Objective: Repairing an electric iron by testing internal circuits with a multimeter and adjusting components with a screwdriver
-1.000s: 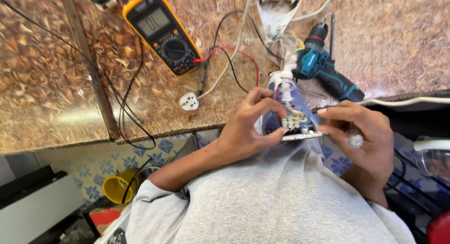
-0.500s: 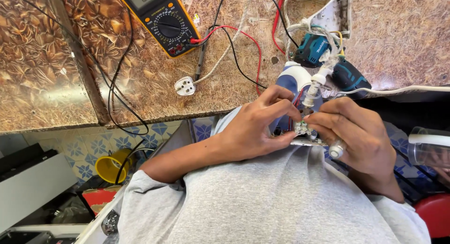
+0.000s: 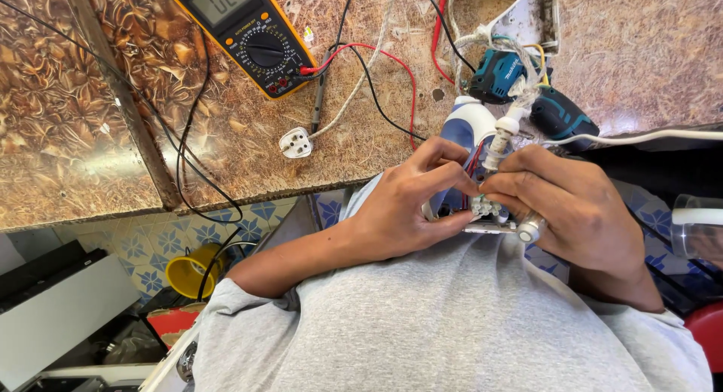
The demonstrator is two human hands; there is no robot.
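At the near edge of the bench (image 3: 90,173), against our grey shirt, we hold the open blue-and-white appliance (image 3: 468,128) between both hands. Our left hand (image 3: 403,207) curls around its left side, the thumb and bent fingers (image 3: 444,170) closed loosely on the casing and pressing toward the small white terminal block (image 3: 486,207) in the middle. Our right hand (image 3: 580,211) closes from the other side, its fingers (image 3: 520,183) pinched tight at the terminal block and gripping a slim tool whose round white end (image 3: 530,229) sticks out below the knuckles; we cannot tell what kind of tool it is.

The appliance looks stripped: its shell is opened, red wires show inside, and a white braided cord (image 3: 503,132) rises out of it through a white sleeve.

Just beyond it on the bench lies a teal and black cordless drill (image 3: 553,109). Toward the far left corner sits a yellow-edged multimeter (image 3: 241,32), its red and black leads (image 3: 376,61) trailing across the top, with a white plug (image 3: 296,143) near the bench's near edge.
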